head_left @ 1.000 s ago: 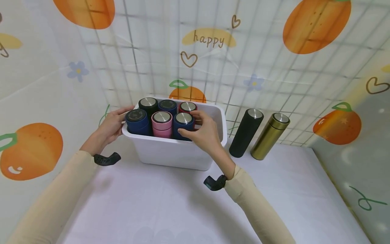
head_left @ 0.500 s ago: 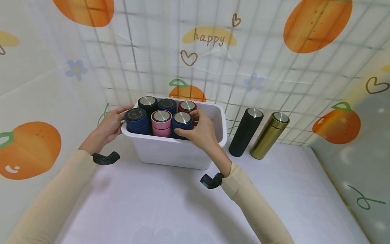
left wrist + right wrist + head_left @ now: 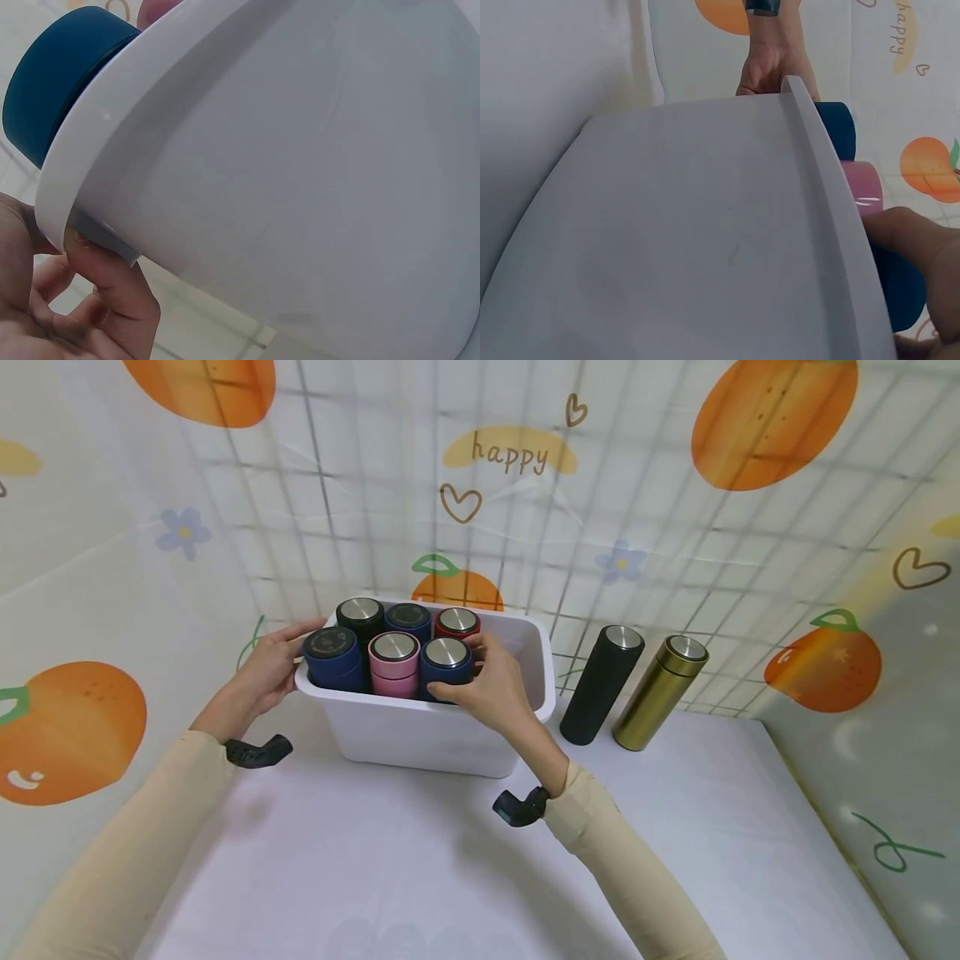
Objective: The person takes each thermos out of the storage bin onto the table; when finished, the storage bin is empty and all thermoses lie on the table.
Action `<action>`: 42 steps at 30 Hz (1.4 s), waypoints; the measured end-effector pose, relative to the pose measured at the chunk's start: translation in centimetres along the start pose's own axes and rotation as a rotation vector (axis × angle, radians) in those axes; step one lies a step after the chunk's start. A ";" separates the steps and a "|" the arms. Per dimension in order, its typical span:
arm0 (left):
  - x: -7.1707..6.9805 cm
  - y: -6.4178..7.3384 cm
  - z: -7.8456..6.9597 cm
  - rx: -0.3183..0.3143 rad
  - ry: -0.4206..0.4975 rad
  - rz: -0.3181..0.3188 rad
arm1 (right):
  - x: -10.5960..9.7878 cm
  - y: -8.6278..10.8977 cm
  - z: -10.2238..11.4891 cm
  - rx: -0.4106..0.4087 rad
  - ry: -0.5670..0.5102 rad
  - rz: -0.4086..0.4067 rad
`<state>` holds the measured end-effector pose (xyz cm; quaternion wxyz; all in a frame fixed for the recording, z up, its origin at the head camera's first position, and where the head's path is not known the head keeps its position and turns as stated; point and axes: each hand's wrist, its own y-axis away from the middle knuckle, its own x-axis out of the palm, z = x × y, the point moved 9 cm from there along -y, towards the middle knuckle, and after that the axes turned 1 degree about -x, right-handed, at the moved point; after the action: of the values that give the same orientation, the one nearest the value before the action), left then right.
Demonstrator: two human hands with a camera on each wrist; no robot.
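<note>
A white plastic bin [image 3: 420,739] stands against the back wall with several thermoses upright in it. My right hand [image 3: 495,685] grips a navy blue thermos [image 3: 446,668] with a steel-topped lid at the bin's front, thumb on its near side. Left of that thermos is a pink one [image 3: 393,672], then another blue one [image 3: 335,664] at the corner. Black [image 3: 362,622], dark blue [image 3: 408,620] and red [image 3: 457,622] thermoses form the back row. My left hand [image 3: 266,672] holds the bin's left end; in the left wrist view its fingers [image 3: 116,281] curl under the rim.
Outside the bin, to its right, a tall black thermos [image 3: 602,685] and a gold thermos [image 3: 660,693] stand side by side on the white tabletop [image 3: 375,852]. A printed curtain [image 3: 517,543] over a wire grid rises behind the bin.
My right hand has shifted slightly left with the navy blue thermos, which now sits a little closer to the pink one. My left hand stays at the bin's left end.
</note>
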<state>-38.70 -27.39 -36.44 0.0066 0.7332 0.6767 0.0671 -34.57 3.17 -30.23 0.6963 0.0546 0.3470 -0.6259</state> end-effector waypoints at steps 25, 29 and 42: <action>0.1 0.3 0.5 -0.004 0.103 0.026 | -1.7 1.1 0.4 -0.034 -0.077 -0.148; 0.1 0.3 0.4 0.009 0.092 0.027 | -2.0 1.3 0.8 -0.061 -0.113 -0.159; 0.0 0.1 0.0 0.021 0.044 0.017 | -4.1 1.3 3.5 -0.183 -0.183 -0.204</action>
<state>-38.63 -27.41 -36.40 -0.0166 0.7374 0.6709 0.0761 -31.85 5.09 -25.84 0.6600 -0.1018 0.3416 -0.6614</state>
